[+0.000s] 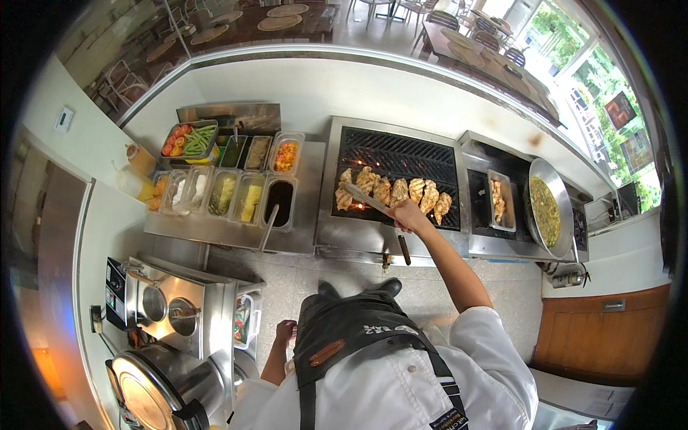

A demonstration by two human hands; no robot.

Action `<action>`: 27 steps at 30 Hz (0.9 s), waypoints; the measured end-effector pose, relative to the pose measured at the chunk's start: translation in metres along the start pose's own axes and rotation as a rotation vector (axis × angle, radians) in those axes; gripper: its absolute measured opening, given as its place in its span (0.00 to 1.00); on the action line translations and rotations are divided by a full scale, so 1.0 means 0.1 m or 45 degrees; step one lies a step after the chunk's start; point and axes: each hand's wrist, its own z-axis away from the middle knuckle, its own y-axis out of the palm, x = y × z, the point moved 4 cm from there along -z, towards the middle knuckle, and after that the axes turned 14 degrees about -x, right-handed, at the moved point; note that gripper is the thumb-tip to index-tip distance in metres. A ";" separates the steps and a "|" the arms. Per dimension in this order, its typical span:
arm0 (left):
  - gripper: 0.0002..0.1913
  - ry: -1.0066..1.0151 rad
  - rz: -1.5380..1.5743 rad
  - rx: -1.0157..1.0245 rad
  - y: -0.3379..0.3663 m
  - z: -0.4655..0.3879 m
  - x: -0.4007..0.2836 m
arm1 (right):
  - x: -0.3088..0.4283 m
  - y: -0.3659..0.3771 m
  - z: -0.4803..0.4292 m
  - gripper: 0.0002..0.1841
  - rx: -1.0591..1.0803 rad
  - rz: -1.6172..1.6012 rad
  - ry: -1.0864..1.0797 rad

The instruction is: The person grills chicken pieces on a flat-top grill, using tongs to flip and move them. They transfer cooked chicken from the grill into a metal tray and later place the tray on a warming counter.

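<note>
Steel tongs (368, 198) are gripped in my right hand (409, 217), above the front of the char grill (398, 141). Their tips reach left, to the leftmost pieces of grilled chicken (344, 199); whether they pinch one is unclear. A row of several browned chicken pieces (429, 196) lies along the front half of the grate, with small flames beneath at the left. Just below my right hand, a dark brown handle (404, 250) sticks out over the grill's front edge. My left hand (286, 331) hangs low by my side, its fingers partly hidden.
Left of the grill stand tubs of vegetables (189, 141), sauces and a dark liquid with a ladle (269, 228). To the right are a metal pan of cooked pieces (501, 201) and a wide wok (563, 215). A fryer-like steel unit (174, 293) and large pot (161, 381) stand at left.
</note>
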 end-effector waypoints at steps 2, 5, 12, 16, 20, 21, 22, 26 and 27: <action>0.10 0.074 -0.078 -0.003 -0.01 -0.01 0.04 | 0.00 0.04 -0.02 0.26 -0.007 -0.020 0.014; 0.10 0.179 -0.174 -0.012 -0.01 -0.02 0.04 | 0.16 0.03 0.02 0.24 -0.039 0.084 -0.101; 0.11 0.280 -0.262 0.052 -0.07 0.20 -0.15 | 0.46 -0.74 0.13 0.18 -0.102 0.642 -0.704; 0.11 0.172 -0.176 0.026 -0.09 0.36 -0.29 | 0.79 -1.22 0.23 0.19 0.109 0.838 -0.843; 0.12 0.112 -0.381 0.070 -0.03 0.32 -0.43 | 0.68 -0.89 -0.16 0.18 -0.011 1.239 -0.875; 0.11 0.146 -0.360 0.073 -0.04 0.22 -0.33 | 0.76 -0.84 -0.16 0.18 -0.045 1.232 -0.922; 0.11 0.177 -0.339 0.075 -0.05 0.13 -0.22 | 0.83 -0.82 -0.15 0.18 -0.077 1.225 -0.970; 0.10 0.301 -0.221 0.056 -0.02 0.02 -0.07 | 0.85 -0.82 -0.17 0.14 -0.094 1.312 -1.043; 0.09 0.332 -0.207 0.051 -0.01 0.00 -0.08 | 0.84 -0.84 -0.18 0.13 -0.089 1.318 -1.054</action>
